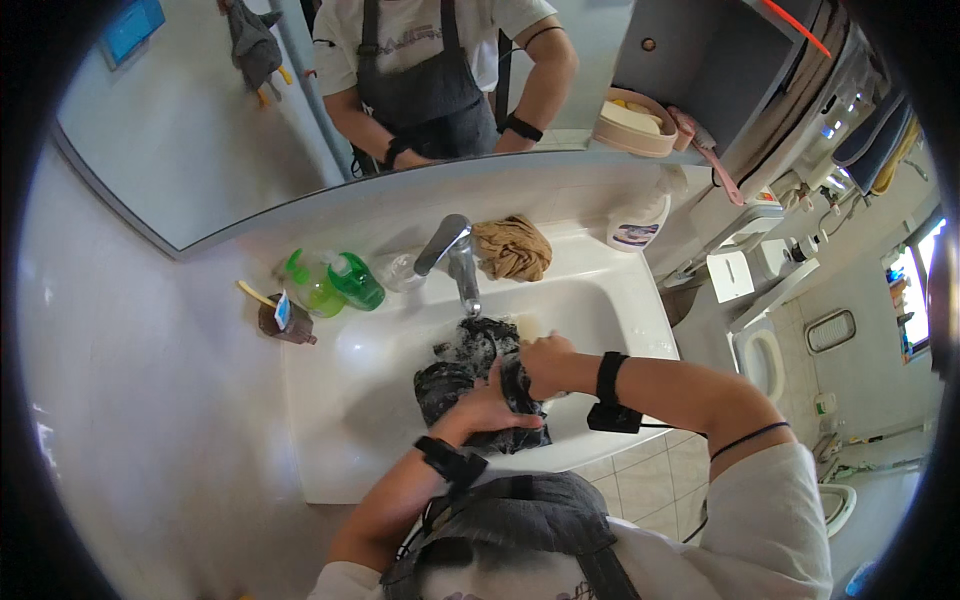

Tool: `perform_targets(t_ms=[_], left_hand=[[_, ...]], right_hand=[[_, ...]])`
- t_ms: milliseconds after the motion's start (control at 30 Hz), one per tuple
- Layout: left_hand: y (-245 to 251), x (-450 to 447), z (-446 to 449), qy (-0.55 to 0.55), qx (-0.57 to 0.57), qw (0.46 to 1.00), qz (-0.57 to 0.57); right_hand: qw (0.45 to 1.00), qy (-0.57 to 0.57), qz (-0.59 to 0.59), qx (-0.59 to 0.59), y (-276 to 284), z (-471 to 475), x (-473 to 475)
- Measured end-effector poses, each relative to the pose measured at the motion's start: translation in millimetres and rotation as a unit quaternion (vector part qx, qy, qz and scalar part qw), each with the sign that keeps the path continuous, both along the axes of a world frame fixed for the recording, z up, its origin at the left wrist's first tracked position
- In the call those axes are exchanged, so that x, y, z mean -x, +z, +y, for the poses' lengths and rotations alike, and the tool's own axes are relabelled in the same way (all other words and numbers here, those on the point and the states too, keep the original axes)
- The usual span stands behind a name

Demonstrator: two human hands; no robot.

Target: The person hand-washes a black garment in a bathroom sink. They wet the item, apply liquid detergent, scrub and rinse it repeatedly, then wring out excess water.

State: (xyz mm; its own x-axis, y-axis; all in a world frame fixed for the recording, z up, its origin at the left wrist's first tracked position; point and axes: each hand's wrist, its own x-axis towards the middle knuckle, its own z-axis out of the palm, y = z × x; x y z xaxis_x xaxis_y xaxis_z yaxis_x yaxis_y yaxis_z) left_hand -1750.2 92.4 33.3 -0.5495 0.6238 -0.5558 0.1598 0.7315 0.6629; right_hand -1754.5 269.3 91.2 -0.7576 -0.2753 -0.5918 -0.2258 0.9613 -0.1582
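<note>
A black wet cloth (pixel 450 375) with white suds lies bunched in the white washbasin (pixel 322 420), under the chrome faucet (pixel 465 281). My left hand (pixel 491 409) rests on the cloth with its fingers spread, pressing it. My right hand (pixel 547 364) is curled at the cloth's right side, its fingers closed on something pale. A cream-coloured piece (pixel 529 327), perhaps a bar of soap or a brush, shows just beyond my right fingers; its shape is blurred. How much of the cloth my right hand touches cannot be told. Black bands sit on both wrists.
Behind the basin are green pump bottles (pixel 356 281), a brown crumpled cloth (pixel 514 247) and a white spray bottle (pixel 637 221). A dark cup (pixel 286 321) with a toothbrush stands at the left corner. A mirror (pixel 195 150) rises behind; a toilet (pixel 757 360) is at the right.
</note>
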Motion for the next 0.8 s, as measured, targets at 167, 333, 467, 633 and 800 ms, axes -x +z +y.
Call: perform_targets(t_ms=[167, 333, 467, 633, 800], left_hand=[[12.4, -36.8, 15.6, 0.016, 0.034, 0.965, 0.258], [12.4, -44.5, 21.0, 0.002, -0.06, 0.906, 0.419], [19.8, -44.0, 4.3, -0.035, -0.106, 0.928, 0.355], [31.8, -46.3, -14.2, -0.114, -0.013, 0.969, 0.217], [15.5, -29.4, -14.3, -0.023, -0.093, 0.946, 0.311]], right_hand=[[0.974, -0.21, -0.056, 0.068, 16.7, 11.4, -43.1], [0.867, -0.45, -0.045, 0.209, -9.4, 30.6, -79.5], [0.74, -0.54, -0.088, 0.391, -32.2, 39.0, -84.8], [0.622, -0.61, -0.114, 0.477, -41.1, 30.3, -83.2], [0.46, -0.646, -0.224, 0.566, -30.8, 5.2, -75.8]])
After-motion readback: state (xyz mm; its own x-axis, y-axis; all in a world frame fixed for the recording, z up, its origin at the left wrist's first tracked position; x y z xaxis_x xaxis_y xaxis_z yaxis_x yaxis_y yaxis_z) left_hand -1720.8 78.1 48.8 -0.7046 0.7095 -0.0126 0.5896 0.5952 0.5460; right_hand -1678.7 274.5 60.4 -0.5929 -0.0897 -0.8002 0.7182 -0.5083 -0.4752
